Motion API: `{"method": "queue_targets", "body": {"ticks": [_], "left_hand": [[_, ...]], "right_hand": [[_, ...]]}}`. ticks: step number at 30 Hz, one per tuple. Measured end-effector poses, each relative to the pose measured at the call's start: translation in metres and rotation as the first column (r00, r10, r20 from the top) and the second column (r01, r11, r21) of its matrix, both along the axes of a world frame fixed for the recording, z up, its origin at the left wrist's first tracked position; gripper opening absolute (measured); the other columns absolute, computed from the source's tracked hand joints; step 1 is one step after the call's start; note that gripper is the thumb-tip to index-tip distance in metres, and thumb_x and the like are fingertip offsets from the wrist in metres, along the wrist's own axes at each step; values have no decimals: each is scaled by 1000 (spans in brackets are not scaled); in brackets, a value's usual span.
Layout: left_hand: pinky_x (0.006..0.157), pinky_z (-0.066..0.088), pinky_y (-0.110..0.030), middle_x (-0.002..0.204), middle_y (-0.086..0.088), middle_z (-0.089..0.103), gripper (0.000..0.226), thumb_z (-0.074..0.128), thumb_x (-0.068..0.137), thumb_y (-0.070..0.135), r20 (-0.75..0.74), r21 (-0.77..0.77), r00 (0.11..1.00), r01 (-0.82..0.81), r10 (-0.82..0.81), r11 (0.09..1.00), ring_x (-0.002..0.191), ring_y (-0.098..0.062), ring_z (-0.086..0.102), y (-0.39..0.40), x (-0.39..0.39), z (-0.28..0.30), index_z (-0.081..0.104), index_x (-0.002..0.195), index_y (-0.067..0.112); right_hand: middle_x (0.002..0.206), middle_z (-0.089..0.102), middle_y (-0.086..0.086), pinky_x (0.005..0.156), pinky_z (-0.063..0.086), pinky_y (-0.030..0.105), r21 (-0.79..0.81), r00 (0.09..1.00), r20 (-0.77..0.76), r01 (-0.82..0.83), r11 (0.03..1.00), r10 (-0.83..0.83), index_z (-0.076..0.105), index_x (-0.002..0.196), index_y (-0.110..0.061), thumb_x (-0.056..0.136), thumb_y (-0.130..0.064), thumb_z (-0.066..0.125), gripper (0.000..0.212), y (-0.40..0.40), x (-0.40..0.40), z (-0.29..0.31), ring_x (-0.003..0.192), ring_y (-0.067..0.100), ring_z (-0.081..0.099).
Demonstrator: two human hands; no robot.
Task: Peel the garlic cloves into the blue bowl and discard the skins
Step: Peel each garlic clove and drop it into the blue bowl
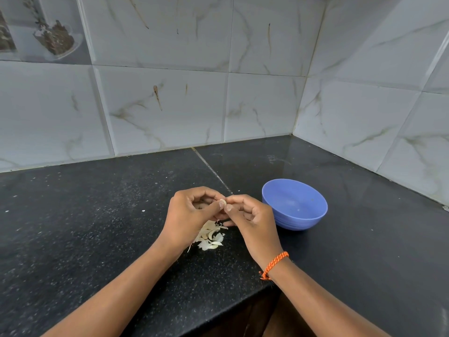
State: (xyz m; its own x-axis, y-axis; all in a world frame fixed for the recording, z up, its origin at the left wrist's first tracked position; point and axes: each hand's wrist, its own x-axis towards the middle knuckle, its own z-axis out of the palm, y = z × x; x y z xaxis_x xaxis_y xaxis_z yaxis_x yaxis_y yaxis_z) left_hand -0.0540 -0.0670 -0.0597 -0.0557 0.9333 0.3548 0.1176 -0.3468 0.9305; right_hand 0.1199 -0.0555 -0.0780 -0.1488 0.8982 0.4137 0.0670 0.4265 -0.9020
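A small garlic clove (223, 202) is pinched between the fingertips of both my hands, above the black counter. My left hand (194, 210) curls round it from the left and my right hand (252, 215) meets it from the right, thumbs touching at the clove. Most of the clove is hidden by my fingers. Below my hands lies a small heap of pale garlic pieces and skins (210, 237). The blue bowl (294, 204) stands on the counter just right of my right hand; a couple of tiny specks show inside it.
The black speckled counter (97, 215) runs into a corner of pale marbled wall tiles (170, 105) at the back and right. Its front edge steps back near my right wrist, which wears an orange cord band (274, 263).
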Motion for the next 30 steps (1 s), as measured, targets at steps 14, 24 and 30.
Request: {"method": "queue_targets", "body": {"ticks": [14, 24, 30], "left_hand": [[75, 68, -43, 79, 3, 80, 13, 82, 94, 8, -153, 68, 978, -131, 140, 989, 72, -18, 80, -2, 4, -1, 81, 89, 20], [72, 66, -37, 77, 5, 80, 13, 81, 95, 9, -242, 61, 958, -143, 153, 988, 68, -14, 77, 3, 3, -7, 83, 89, 21], [72, 65, -37, 78, -5, 81, 12, 80, 94, 3, -127, -23, 990, -69, 66, 997, 71, -27, 79, 6, -1, -8, 84, 89, 13]], "right_hand": [[97, 77, -7, 74, 65, 30, 119, 991, 75, 103, 988, -112, 74, 111, -15, 102, -13, 70, 10, 0, -1, -1, 90, 16, 78], [92, 80, -3, 74, 65, 32, 98, 996, 38, 82, 992, -86, 77, 105, -11, 101, -10, 70, 8, -1, 1, 0, 81, 20, 78], [91, 80, -4, 73, 65, 30, 108, 995, 44, 88, 990, -93, 79, 106, -9, 100, -8, 71, 11, -3, 2, 1, 80, 17, 79]]}}
